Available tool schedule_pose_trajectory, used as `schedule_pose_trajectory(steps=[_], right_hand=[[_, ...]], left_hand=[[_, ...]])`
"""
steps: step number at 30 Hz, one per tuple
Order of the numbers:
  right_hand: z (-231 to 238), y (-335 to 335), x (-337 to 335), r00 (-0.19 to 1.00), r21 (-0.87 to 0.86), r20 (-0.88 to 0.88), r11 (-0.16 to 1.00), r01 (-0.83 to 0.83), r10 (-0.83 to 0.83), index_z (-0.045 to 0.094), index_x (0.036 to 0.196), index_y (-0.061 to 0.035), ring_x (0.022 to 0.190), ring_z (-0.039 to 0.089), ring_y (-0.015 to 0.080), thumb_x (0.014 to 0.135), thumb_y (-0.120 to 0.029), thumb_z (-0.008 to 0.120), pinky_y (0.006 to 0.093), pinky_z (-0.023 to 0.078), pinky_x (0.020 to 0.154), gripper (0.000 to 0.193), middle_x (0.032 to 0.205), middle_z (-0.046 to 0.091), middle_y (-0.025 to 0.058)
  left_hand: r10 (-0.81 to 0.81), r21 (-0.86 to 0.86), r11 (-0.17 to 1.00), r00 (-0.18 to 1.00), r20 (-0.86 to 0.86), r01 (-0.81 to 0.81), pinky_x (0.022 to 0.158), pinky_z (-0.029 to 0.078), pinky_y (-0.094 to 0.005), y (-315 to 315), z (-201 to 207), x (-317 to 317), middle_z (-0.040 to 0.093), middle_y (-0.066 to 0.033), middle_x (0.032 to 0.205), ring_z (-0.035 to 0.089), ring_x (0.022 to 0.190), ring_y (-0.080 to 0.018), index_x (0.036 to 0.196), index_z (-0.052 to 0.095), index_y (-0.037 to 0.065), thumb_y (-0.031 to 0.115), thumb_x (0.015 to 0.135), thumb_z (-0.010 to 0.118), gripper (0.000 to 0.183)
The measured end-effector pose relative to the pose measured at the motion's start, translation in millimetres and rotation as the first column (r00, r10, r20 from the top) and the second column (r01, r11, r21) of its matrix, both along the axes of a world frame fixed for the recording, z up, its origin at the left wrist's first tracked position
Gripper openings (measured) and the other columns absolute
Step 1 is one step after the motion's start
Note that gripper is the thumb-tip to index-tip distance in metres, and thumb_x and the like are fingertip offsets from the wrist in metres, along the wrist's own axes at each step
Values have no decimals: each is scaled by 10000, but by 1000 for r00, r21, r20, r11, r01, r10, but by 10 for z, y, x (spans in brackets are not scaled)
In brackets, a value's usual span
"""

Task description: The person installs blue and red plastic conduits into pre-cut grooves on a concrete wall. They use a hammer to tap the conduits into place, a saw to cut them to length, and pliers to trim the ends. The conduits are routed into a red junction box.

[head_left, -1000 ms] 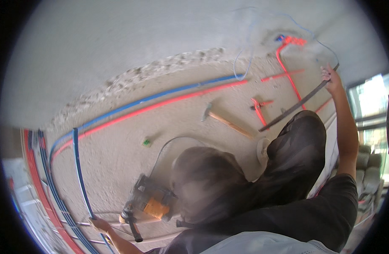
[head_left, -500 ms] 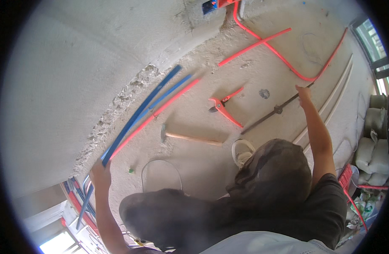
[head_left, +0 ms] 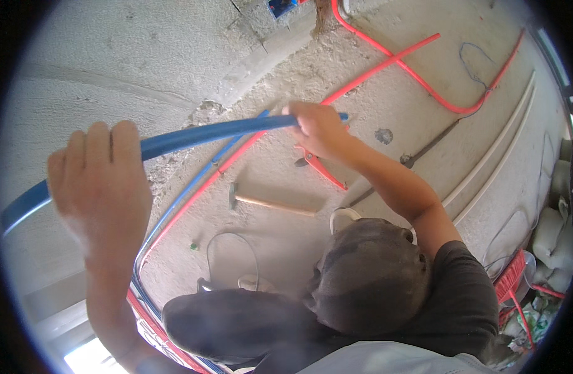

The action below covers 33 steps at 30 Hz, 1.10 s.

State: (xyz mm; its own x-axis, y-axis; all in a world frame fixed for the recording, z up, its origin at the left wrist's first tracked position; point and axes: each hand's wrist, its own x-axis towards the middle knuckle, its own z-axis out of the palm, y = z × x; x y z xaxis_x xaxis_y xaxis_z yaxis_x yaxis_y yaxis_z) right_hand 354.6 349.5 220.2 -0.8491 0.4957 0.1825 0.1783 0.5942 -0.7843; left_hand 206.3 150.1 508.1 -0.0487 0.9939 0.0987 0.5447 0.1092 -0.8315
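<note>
A thick blue pipe [head_left: 205, 134] is raised off the floor, bowed between both hands. My left hand [head_left: 103, 181] is closed around it on the left, and the pipe's end sticks out beyond the fist. My right hand [head_left: 317, 128] grips it close to its other end, whose tip shows past the fingers. Beneath it on the concrete lie a thinner blue pipe [head_left: 207, 167] and a red pipe [head_left: 240, 151], side by side. A hammer [head_left: 271, 202] with a wooden handle and a red-handled pipe cutter [head_left: 321, 168] lie below my right forearm. A dark metal rod [head_left: 433, 144] rests farther right.
Along the left runs a rough wall [head_left: 137, 81] with a broken lower edge. Red conduit [head_left: 417, 78] crosses the far floor, with a loose red length over it. White pipes [head_left: 495, 146], a red broom [head_left: 511, 274] and sacks [head_left: 554, 234] are at the right.
My left hand has risen with the thick blue pipe, lifting it off the floor. My right hand has left the metal rod and moved left onto the pipe.
</note>
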Motion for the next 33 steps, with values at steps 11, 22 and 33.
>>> schedule_pose_trajectory(steps=[11, 22, 33], right_hand=[[-964, 1305, -540, 990, 671, 59, 739, 58, -131, 678, 1163, -84, 1306, 550, 320, 898, -219, 769, 589, 331, 1198, 311, 1209, 660, 128], [-1781, 1539, -943, 857, 661, 157, 697, 278, -491, 661, 1301, -51, 1517, 382, 403, 977, -180, 633, 812, 259, 1153, 350, 1501, 540, 199], [-2234, 1220, -1243, 955, 481, 145, 862, 162, -260, 551, 1440, -46, 1538, 344, 429, 1021, -293, 655, 723, 288, 1193, 498, 1531, 497, 239]], left_hand=[[646, -506, 740, 261, 717, -443, 868, 518, -578, -863, -2533, -1273, 701, -307, 1036, 677, 1014, -502, 1140, 557, -3, 292, 1045, 628, 318], [507, -264, 750, 272, 818, -607, 901, 540, -591, -759, -3958, -1636, 676, -256, 1145, 675, 1089, -489, 1140, 645, 15, 224, 1003, 675, 252], [448, -203, 762, 274, 851, -615, 931, 538, -565, -471, -4302, -1675, 658, -240, 1195, 651, 1134, -463, 1150, 662, 22, 217, 1006, 661, 242]])
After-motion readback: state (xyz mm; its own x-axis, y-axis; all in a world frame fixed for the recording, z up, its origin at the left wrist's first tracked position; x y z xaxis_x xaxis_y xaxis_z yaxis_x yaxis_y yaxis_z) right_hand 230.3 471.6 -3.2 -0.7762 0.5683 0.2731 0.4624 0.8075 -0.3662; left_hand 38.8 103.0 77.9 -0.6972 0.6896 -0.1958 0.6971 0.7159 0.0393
